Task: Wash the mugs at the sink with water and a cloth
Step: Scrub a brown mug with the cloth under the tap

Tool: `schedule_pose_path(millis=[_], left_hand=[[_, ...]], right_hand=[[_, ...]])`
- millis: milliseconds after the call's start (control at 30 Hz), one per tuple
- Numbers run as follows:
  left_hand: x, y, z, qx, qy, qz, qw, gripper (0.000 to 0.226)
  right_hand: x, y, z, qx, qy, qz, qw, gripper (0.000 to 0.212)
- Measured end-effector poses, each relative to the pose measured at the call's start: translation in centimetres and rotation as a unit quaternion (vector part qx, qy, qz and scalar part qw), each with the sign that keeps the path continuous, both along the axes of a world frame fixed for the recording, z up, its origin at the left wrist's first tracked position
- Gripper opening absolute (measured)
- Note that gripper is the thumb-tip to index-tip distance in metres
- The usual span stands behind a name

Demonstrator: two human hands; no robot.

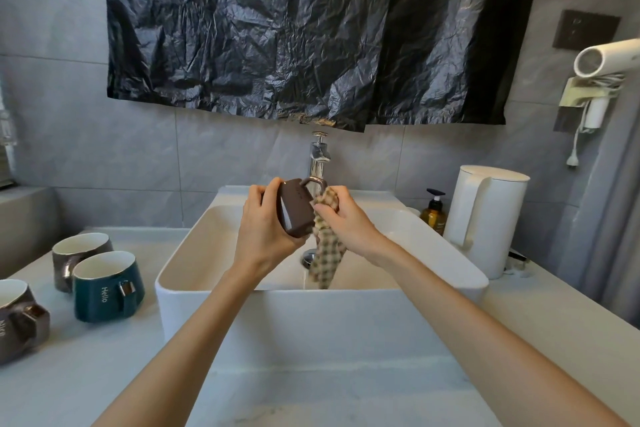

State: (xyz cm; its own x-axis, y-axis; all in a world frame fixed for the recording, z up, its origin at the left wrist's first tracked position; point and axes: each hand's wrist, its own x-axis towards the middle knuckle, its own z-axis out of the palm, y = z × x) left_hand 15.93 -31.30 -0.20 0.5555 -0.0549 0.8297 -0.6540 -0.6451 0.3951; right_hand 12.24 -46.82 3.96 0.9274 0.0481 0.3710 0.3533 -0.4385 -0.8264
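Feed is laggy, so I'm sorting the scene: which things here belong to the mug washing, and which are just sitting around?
In the job: brown mug in left hand, checked cloth in right hand, sink, tap, teal mug, silver-grey mug, dark grey mug.

Lying about: white kettle, pump bottle, hair dryer, black plastic sheet.

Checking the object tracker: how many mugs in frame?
4. A brown mug in the left hand over the sink; a grey mug, a teal mug and a partly cropped dark mug on the counter left of it. More may lie off-frame.
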Motion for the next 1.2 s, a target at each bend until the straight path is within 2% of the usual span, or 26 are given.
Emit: schedule_pose_path(millis=[133, 167, 267, 433, 600, 633, 700, 733, 767, 833, 900, 933, 1000, 1100, 1133, 1200], left_hand=[[-0.3, -0.1, 0.1, -0.016, 0.003, -0.01, 1.0, 0.088], [-0.2, -0.1, 0.1, -0.016, 0.0, -0.011, 1.0, 0.087], [-0.1, 0.0, 0.3, 0.0, -0.018, -0.013, 1.0, 0.088], [-0.2, -0.2, 0.1, 0.016, -0.042, -0.035, 0.998, 0.093], [1.0, -0.3, -0.5, 0.027, -0.008, -0.045, 0.999, 0.106], [1.0, -0.4, -0.6, 0.026, 0.02, -0.06, 0.998, 0.116], [0.3, -0.6, -0.6, 0.01, 0.09, -0.08, 0.993, 0.135], [-0.1, -0.7, -0.5, -0.009, 0.125, -0.086, 0.988, 0.134], [-0.6, -0.6, -0.2, -0.047, 0.154, -0.101, 0.982, 0.121], [-1.0, -0.5, 0.6, -0.166, 0.201, -0.153, 0.953, 0.07], [-1.0, -0.4, 1.5, -0.269, 0.27, -0.227, 0.896, 0.023], [-1.1, -0.4, 1.9, -0.288, 0.317, -0.252, 0.868, 0.019], [-1.3, -0.6, 2.1, -0.31, 0.415, -0.294, 0.803, 0.034], [-1.7, -1.0, 2.9, -0.379, 0.501, -0.36, 0.69, 0.037], [-1.8, -1.1, 3.1, -0.392, 0.516, -0.377, 0.662, 0.035], [-2.1, -1.4, 3.5, -0.397, 0.537, -0.399, 0.628, 0.032]], right_hand=[[-0.7, -3.1, 2.6, -0.151, 0.014, -0.004, 0.989, 0.019], [-1.0, -3.8, 3.1, -0.145, 0.027, 0.001, 0.989, 0.019], [-1.9, -4.3, 3.7, -0.045, 0.105, 0.053, 0.992, 0.028], [-1.4, -3.9, 2.3, 0.055, 0.112, 0.112, 0.986, 0.024], [-1.1, -2.5, 1.0, 0.102, 0.023, 0.104, 0.989, 0.015], [-0.9, -2.1, 0.8, 0.083, -0.008, 0.083, 0.993, 0.011], [-0.6, -1.6, 0.6, -0.027, -0.087, 0.026, 0.996, 0.006], [-0.3, -1.5, 0.4, -0.075, -0.123, 0.002, 0.99, 0.007], [-0.2, -1.6, 0.2, -0.1, -0.151, -0.024, 0.983, 0.01], [-0.2, -1.8, 0.0, -0.129, -0.194, -0.067, 0.97, 0.012], [-0.2, -2.1, -0.7, -0.214, -0.253, -0.104, 0.938, 0.014], [-0.2, -2.2, -1.0, -0.257, -0.285, -0.116, 0.916, 0.015], [-0.2, -2.5, -1.6, -0.321, -0.339, -0.127, 0.875, 0.016], [-0.4, -2.5, -2.1, -0.368, -0.395, -0.141, 0.83, 0.022], [-0.4, -2.5, -2.3, -0.377, -0.406, -0.145, 0.82, 0.023], [-0.2, -2.7, -2.8, -0.393, -0.424, -0.149, 0.803, 0.024]])
